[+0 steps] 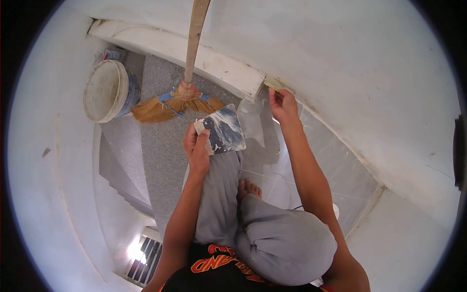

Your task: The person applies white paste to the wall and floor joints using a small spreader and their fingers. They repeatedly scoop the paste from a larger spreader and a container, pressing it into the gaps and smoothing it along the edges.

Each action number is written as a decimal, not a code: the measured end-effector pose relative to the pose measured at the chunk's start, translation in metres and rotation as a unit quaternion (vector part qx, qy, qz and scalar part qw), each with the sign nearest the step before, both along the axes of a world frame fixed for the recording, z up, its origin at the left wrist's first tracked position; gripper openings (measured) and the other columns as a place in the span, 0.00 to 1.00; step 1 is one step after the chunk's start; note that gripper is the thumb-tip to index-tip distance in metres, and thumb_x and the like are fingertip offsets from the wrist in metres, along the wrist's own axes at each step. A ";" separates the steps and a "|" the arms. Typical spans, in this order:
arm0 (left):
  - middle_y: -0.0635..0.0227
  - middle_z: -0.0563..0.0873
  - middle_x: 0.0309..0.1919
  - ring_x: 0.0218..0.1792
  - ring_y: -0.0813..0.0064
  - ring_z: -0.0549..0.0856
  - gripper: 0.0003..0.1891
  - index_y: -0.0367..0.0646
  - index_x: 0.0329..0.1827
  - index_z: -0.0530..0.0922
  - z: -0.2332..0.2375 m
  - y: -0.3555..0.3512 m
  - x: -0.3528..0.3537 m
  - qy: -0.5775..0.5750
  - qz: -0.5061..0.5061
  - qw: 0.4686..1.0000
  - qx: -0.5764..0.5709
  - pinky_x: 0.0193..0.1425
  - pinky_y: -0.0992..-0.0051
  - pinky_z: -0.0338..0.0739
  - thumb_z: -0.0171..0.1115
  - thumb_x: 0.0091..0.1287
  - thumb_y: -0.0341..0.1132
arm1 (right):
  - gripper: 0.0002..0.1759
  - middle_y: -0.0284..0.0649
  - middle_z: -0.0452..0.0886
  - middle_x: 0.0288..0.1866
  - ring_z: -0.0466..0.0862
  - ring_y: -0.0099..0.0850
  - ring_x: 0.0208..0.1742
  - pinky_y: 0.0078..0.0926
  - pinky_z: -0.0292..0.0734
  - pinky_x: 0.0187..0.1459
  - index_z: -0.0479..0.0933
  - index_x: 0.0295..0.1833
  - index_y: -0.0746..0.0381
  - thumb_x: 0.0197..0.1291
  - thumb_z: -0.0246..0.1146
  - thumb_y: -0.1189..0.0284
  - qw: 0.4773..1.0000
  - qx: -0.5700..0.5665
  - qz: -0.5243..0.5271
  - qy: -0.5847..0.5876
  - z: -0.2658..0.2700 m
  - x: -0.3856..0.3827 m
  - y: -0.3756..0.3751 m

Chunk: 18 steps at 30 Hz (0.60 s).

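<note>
My left hand [197, 150] is closed round the edge of a dark, flat square plate [224, 130] smeared with white paste, held above my knee. Farther right, my right hand [283, 104] is pinched on a small yellowish tool [277, 88], most of it hidden by the fingers. That tool is at the corner where the white ledge [228, 73] ends against the wall. Just beyond the plate stands a broom [182, 100] with straw bristles and a wooden handle.
A paste-stained bucket [104, 91] stands at the upper left, with a small packet [112, 54] behind it. Steps [121, 180] descend at the left. My bare foot [249, 189] is on the grey tiled floor [335, 160]. White walls [340, 58] surround the space.
</note>
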<state>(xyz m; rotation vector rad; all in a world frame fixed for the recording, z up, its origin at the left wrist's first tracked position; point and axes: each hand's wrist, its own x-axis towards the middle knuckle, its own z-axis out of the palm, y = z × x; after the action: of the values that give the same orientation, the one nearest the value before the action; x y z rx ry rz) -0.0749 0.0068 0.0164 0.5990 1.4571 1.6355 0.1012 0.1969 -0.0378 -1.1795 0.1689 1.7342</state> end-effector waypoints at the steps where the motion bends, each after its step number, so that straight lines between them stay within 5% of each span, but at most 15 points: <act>1: 0.74 0.75 0.33 0.33 0.87 0.71 0.09 0.37 0.40 0.72 0.000 0.000 0.001 -0.011 0.005 1.000 -0.002 0.38 0.85 0.65 0.48 0.59 0.29 | 0.07 0.45 0.72 0.38 0.76 0.33 0.36 0.21 0.83 0.36 0.67 0.40 0.72 0.55 0.51 0.82 1.000 0.006 -0.001 0.005 0.002 -0.001 0.004; 8: 0.76 0.75 0.32 0.33 0.88 0.70 0.09 0.36 0.41 0.73 0.003 0.002 0.003 -0.050 0.017 0.999 0.000 0.39 0.85 0.65 0.48 0.60 0.26 | 0.08 0.50 0.72 0.40 0.77 0.37 0.38 0.20 0.83 0.37 0.67 0.39 0.78 0.55 0.49 0.84 0.999 -0.038 -0.013 -0.026 0.010 -0.008 0.031; 14: 0.75 0.75 0.33 0.35 0.87 0.72 0.09 0.36 0.42 0.72 0.001 0.000 0.006 -0.052 0.023 0.998 0.010 0.41 0.84 0.66 0.47 0.60 0.27 | 0.09 0.48 0.73 0.40 0.77 0.35 0.37 0.20 0.81 0.33 0.69 0.39 0.74 0.54 0.50 0.80 0.998 0.042 0.031 0.045 0.043 0.019 -0.008; 18: 0.72 0.77 0.34 0.35 0.82 0.75 0.11 0.38 0.44 0.72 0.006 0.006 0.006 -0.193 0.036 0.981 -0.011 0.43 0.80 0.69 0.47 0.60 0.28 | 0.14 0.43 0.75 0.43 0.78 0.33 0.38 0.27 0.78 0.39 0.68 0.48 0.69 0.54 0.51 0.79 0.938 0.171 0.193 -0.232 0.090 0.028 -0.075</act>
<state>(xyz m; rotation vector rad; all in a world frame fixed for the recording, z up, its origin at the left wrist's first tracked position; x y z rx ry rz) -0.0691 0.0132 0.0227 0.2011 1.2191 1.6766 0.1293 0.1221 0.0524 -1.3773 -0.6656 1.6648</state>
